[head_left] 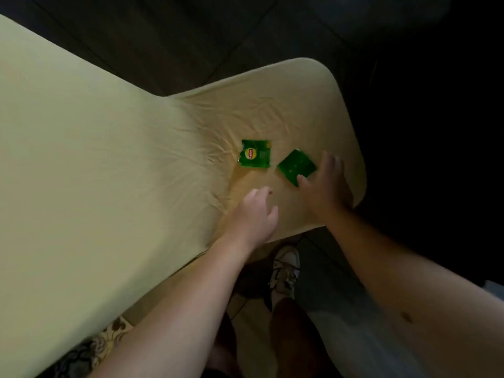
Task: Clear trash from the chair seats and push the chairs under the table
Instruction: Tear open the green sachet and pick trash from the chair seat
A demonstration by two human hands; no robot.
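Trash-clearing step, chairs not pushed yet. Right hand [326,184] spread, relaxed, fingertips touching plain green wrapper [296,167] on chair seat [286,105]. Left hand [255,211] loosely open, holding nothing; Lipton wrapper [255,154] just beyond its fingers. Next, probably: pinch each wrapper, lift clear.

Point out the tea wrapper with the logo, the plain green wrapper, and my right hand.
logo wrapper [255,154], head view, on its printed face
plain green wrapper [296,165], head view, its centre
right hand [326,184], head view, back of hand

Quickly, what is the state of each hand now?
Left hand: open, holding nothing, over the chair seat.
Right hand: open, fingers touching the plain green wrapper, not gripping it.
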